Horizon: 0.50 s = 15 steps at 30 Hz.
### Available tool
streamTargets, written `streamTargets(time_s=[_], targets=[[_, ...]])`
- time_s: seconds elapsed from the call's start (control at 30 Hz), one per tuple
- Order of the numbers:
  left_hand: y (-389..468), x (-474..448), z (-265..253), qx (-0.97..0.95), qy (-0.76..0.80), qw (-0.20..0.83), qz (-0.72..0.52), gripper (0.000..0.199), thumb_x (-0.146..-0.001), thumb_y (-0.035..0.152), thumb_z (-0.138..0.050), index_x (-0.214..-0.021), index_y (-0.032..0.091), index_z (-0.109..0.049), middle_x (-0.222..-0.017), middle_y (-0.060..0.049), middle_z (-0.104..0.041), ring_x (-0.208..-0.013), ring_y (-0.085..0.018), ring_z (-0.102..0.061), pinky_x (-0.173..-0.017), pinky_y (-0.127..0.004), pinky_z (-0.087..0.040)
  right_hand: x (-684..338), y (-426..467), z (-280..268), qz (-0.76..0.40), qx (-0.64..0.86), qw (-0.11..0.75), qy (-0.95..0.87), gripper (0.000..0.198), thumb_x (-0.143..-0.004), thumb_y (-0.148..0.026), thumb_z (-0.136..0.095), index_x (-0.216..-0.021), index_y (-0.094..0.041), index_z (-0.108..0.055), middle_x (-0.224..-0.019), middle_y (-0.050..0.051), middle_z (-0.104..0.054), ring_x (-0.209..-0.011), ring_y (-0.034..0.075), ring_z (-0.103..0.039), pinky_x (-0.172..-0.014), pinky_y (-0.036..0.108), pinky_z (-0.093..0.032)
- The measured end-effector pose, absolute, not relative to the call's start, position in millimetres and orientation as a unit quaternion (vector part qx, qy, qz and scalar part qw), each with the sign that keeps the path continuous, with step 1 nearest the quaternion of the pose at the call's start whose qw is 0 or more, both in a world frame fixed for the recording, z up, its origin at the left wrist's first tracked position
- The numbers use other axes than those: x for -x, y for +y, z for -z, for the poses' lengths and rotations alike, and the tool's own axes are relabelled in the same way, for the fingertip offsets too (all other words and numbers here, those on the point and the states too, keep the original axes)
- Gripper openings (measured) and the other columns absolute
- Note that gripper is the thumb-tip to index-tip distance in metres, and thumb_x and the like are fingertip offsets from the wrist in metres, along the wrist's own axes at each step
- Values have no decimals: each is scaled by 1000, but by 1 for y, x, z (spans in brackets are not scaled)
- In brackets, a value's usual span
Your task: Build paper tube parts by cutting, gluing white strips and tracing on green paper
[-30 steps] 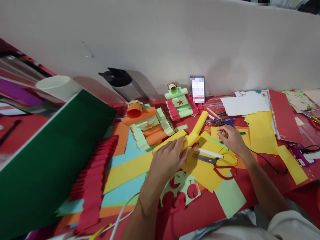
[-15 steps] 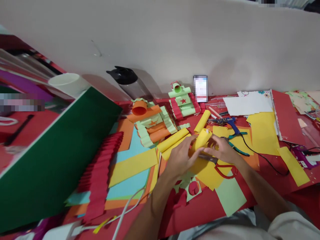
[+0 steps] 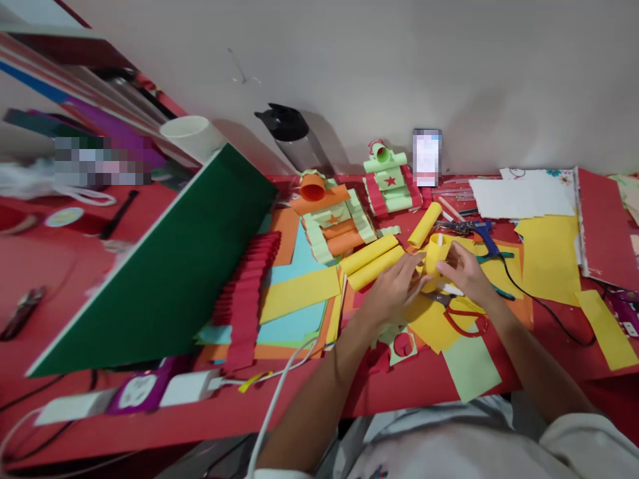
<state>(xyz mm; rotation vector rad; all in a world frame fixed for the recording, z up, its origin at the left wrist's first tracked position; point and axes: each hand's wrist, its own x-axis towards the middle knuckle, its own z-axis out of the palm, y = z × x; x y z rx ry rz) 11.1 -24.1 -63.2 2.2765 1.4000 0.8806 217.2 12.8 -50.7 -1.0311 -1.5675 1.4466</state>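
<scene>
A curled strip of yellow paper [image 3: 435, 249], bent into a loop, is held upright between my two hands above the table. My left hand [image 3: 394, 286] supports its left and lower side with thumb and fingers. On the other side, my right hand [image 3: 466, 269] pinches its edge; some fingertips are hidden by the paper. Scissors with red handles [image 3: 466, 322] lie just under my hands on yellow paper sheets [image 3: 432, 329]. Two yellow paper tubes [image 3: 374, 263] rest left of my hands, and another yellow tube [image 3: 424, 225] lies behind.
An orange and green paper model [image 3: 334, 223] and a green and red one [image 3: 390, 179] stand behind. A blue glue gun [image 3: 484, 236] with its cord lies right. A green board [image 3: 164, 266] leans at left, near a dark-lidded bottle [image 3: 294, 133]. A phone [image 3: 426, 158] stands against the wall.
The view has shifted left, so things appear further right. The yellow paper between my hands has turned from a slanted tube to a more upright, open loop.
</scene>
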Motion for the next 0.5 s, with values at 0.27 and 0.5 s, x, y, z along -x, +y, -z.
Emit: streamTargets(time_s=[0.27,0.5], targets=[[-20,-3,64,-788,521,152,-291,34,-108,32,-44,-136,19,-60,-117,-10,-74,-96,-20,-73,-79,-30,-57,-226,19,55,-509,451,386,-623,55,-97,-50,-63,-144,-24,-50,-125,11,-75,-107,26,-74,-93,40,-61],[-15,23,46,-761,565,113,-298,29,-108,27,-40,-119,22,-66,-115,-9,-75,-105,-22,-73,-89,-36,-58,-246,23,38,-298,474,267,-785,49,-101,-49,-59,-145,-25,-60,-139,13,-67,-126,33,-65,-108,50,-52]])
